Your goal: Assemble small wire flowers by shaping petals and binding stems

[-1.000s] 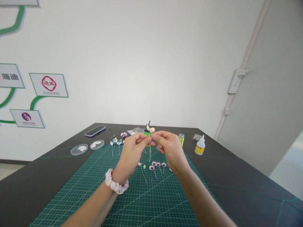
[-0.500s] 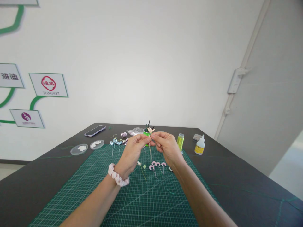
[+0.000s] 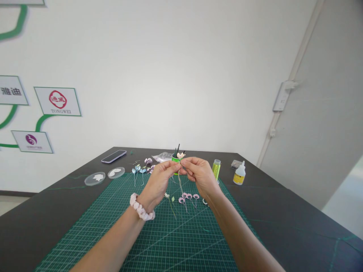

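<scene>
A small pale pink craft flower point(image 3: 180, 155) stands upright above my pinched fingertips, its thin stem point(image 3: 180, 183) hanging below them toward the mat. My left hand point(image 3: 163, 174) is closed, thumb and forefinger pinching the stem just under the bloom. From the other side my right hand point(image 3: 199, 173) pinches at the same spot, its fingertips meeting the left ones. What lies between the fingertips is mostly hidden. Beneath the hands, several pink looped petals on wires point(image 3: 189, 197) and a white bud on a green stem point(image 3: 170, 204) lie on the green cutting mat point(image 3: 181, 241).
Left of my hands are blue wired leaves point(image 3: 143, 172), two clear dishes point(image 3: 90, 180) with white pieces and a phone point(image 3: 114, 156). A green can point(image 3: 175, 159) holding dark tools stands behind. To the right are a green thread spool point(image 3: 216, 170) and a glue bottle point(image 3: 239, 174).
The flower's bloom has shifted slightly and its stem hangs at a slightly different slant. Both hands keep nearly the same place and pinch.
</scene>
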### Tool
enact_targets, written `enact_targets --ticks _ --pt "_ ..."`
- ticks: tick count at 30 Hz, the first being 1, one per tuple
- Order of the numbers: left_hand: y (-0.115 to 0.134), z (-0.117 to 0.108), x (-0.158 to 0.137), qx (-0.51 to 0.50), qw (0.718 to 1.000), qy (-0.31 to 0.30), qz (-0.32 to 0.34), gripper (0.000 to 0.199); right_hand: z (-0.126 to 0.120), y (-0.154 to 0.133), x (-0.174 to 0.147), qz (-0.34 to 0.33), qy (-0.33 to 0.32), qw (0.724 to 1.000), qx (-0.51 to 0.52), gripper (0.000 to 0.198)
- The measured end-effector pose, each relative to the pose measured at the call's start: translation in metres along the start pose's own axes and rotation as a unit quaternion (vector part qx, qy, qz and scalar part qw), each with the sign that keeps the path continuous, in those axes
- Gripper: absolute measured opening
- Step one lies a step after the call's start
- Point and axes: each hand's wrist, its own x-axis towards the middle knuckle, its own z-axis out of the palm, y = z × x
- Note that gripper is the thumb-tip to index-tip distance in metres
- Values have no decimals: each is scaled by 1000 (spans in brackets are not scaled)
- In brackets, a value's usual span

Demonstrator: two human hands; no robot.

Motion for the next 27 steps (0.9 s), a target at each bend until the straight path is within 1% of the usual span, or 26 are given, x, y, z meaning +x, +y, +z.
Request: enact_targets --ticks 8,13,27 --pt "-3 -3 2 17 1000 5 1 16 0 -4 -1 -9 8 1000 -18 31" --pt "-4 -3 1 16 1000 -4 4 16 0 -4 0 -9 11 999 -28 31" --pt "-5 -3 2 11 1000 -11 -3 17 0 -1 1 -1 2 1000 -8 30"
